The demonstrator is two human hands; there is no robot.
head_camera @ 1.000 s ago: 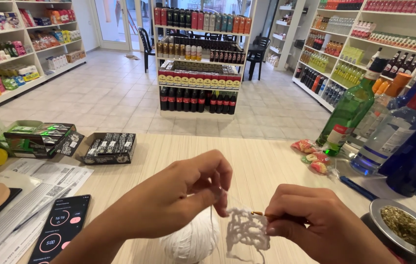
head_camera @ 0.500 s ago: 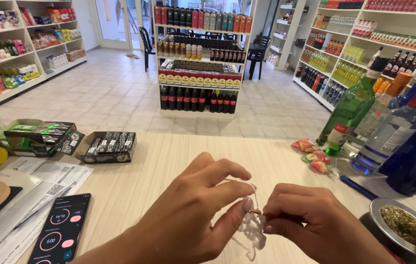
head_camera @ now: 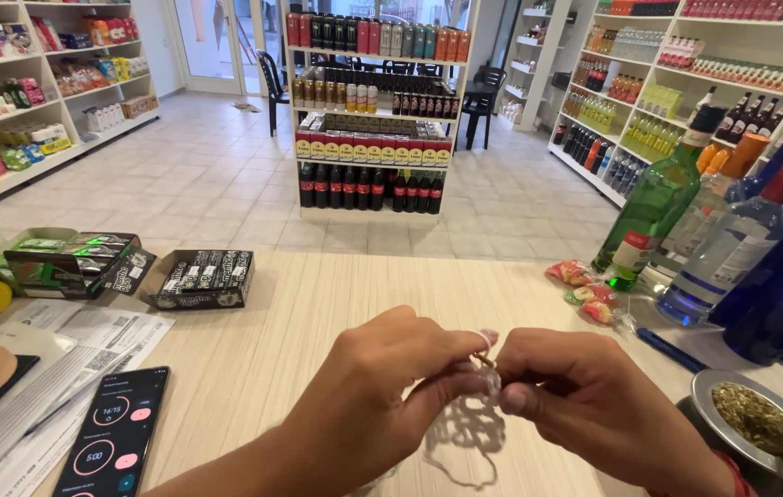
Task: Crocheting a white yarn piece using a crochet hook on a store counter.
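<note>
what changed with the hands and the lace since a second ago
Both hands, left hand and right hand, closed together over the white crocheted lace piece; the white yarn ball is now hidden. The black smartphone stayed put.

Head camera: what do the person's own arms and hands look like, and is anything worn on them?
Both the left hand and the right hand are bare: no gloves, and no rings show on the visible fingers. Both forearms are uncovered as far as the frame shows, with no sleeves in view. A narrow strip of red at the right wrist may be a band or cuff; it is cut off by the frame edge.
</note>
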